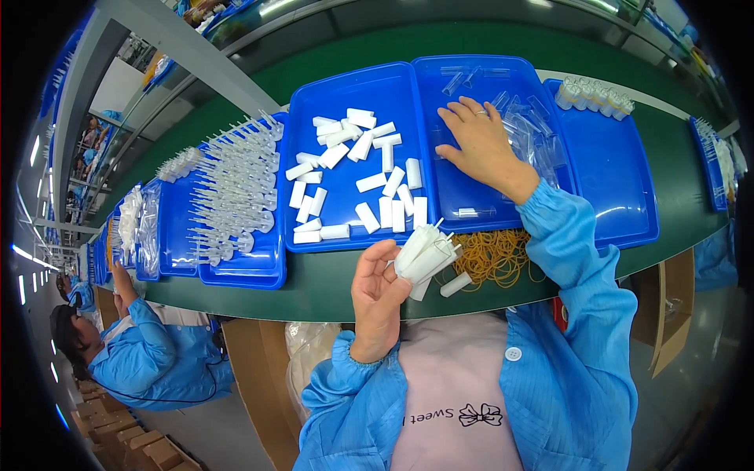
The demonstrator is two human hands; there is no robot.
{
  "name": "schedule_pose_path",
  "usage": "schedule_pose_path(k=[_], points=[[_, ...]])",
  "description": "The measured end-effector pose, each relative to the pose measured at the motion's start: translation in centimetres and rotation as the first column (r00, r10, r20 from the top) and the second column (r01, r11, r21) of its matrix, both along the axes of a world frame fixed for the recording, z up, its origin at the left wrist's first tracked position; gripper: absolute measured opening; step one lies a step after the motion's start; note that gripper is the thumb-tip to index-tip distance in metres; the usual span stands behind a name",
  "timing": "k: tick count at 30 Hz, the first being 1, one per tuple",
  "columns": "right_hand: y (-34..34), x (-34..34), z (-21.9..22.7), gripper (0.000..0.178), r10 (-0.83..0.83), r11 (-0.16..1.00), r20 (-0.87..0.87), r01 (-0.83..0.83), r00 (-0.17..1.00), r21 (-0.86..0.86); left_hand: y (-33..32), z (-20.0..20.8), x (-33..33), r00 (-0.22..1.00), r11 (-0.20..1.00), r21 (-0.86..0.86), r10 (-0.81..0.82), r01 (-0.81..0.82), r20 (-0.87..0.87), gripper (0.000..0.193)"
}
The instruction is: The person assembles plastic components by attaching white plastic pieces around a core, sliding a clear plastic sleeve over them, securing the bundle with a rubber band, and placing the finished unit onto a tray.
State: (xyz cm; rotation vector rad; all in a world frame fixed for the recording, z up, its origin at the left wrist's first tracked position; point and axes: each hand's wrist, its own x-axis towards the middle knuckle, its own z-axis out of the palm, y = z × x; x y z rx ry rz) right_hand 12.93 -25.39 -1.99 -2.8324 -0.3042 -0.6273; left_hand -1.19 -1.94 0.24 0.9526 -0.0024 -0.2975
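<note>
Green workbench (322, 275), blue trays (353, 86), left hand (374, 298) gripping white tubes (426, 253), right hand (483, 149) spread beside clear tubes (522, 129)

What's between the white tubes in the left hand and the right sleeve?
The head view shows a yellowish pile of rubber bands and one loose white tube on the green table, between the held bunch and the sleeve.

The only writing I can make out here is a short line of dark lettering (432, 417) on the person's pale pink shirt (455, 365), just left of a printed bow (479, 415); its end farther from the bow runs up to the open blue jacket (357, 420)
</note>
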Motion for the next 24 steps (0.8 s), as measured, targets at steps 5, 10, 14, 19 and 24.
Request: schedule_pose_path(k=[5,10,14,19,24], points=[[0.9,0.0,0.5,0.053,0.023,0.999,-0.075,-0.026,0.997,-0.039,0.8,-0.5,0.0,0.999,0.998,0.049,0.037,-0.038,0.016,0.05],[2.1,-1.4,1.4,0.037,0.079,0.985,-0.19,-0.048,0.979,0.164,0.5,-0.6,0.0,0.998,0.996,0.068,0.057,-0.059,0.025,0.049],[1.5,-2.6,3.3,0.038,0.176,0.934,-0.144,-0.118,0.974,0.337,0.5,-0.5,-0.1,0.998,0.996,0.073,0.052,-0.055,0.037,0.048],[1.9,-6.1,8.1,0.036,0.476,0.483,-0.14,-0.125,0.868,0.867,0.7,-0.5,0.0,0.995,0.996,0.018,0.088,-0.089,0.056,0.051],[2.6,-9.6,9.5,0.025,0.572,-0.032,0.02,-0.002,0.82,0.999,0.4,-0.5,-0.2,0.975,0.989,0.109,0.071,-0.096,0.212,0.053]])
